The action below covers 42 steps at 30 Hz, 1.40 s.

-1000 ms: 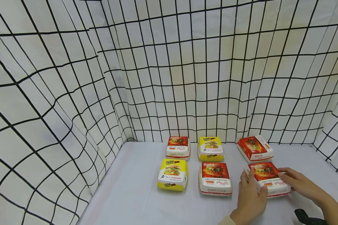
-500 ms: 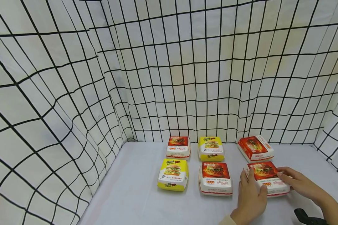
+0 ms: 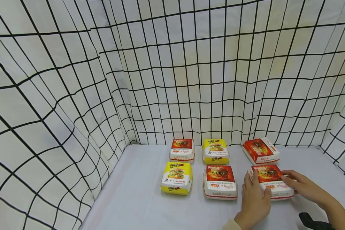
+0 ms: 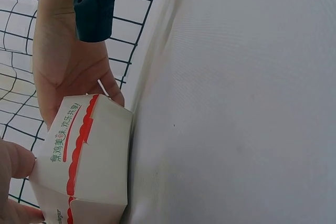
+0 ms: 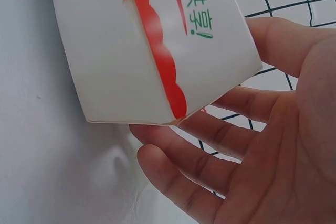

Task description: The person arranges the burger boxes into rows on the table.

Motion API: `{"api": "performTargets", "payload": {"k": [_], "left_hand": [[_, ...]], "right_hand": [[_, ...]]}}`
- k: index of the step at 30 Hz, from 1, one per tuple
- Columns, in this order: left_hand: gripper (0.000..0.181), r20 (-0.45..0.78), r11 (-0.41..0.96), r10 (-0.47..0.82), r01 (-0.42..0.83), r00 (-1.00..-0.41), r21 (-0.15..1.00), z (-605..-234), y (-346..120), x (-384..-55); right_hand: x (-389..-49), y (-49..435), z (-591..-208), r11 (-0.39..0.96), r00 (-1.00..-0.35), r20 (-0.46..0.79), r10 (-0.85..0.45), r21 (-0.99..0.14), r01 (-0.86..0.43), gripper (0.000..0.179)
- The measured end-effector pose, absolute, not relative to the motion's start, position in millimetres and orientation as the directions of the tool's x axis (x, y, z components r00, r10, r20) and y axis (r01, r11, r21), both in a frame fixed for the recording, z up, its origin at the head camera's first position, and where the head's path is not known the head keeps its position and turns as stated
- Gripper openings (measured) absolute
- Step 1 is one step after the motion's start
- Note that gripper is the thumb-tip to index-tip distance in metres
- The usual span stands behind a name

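Observation:
A red-and-white burger box (image 3: 280, 189) lies at the front right of the white-covered table, between my two hands. My left hand (image 3: 253, 202) holds its left side, fingers along that side and thumb at the near corner. On the other side, my right hand (image 3: 306, 188) holds the right edge with its thumb, and its fingers reach round that side. The left wrist view shows the box's white front (image 4: 89, 156) with a red scalloped band and green lettering. In the right wrist view several right fingers (image 5: 184, 177) extend beside the box end, partly hidden behind it.
Left of it stand another red-and-white box (image 3: 220, 183) and a yellow-and-white one (image 3: 176, 179). Behind are a red box (image 3: 261, 152), a yellow box (image 3: 215, 152) and a red-and-white box (image 3: 182, 150). White cloth walls with black netting (image 3: 189, 80) enclose the table.
The held burger box has shifted slightly left and away, and both hands have moved with it. The other boxes keep their places.

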<state>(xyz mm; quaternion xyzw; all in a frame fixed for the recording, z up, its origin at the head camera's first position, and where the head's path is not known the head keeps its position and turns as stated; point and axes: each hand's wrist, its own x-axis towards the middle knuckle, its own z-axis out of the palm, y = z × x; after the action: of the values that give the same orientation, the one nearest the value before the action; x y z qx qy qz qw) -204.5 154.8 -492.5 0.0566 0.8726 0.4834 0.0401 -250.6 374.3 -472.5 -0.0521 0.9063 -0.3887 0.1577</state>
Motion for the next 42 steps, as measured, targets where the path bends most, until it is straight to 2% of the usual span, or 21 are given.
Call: {"api": "performTargets", "payload": {"k": [42], "left_hand": [[0.069,0.006,0.507,0.118,0.065,-0.993,0.859,-486.7,153.1,-200.8]], "right_hand": [[-245.7,373.1,-464.4,0.704,-0.941,-0.248,-0.230,-0.710,0.015,0.066]]}}
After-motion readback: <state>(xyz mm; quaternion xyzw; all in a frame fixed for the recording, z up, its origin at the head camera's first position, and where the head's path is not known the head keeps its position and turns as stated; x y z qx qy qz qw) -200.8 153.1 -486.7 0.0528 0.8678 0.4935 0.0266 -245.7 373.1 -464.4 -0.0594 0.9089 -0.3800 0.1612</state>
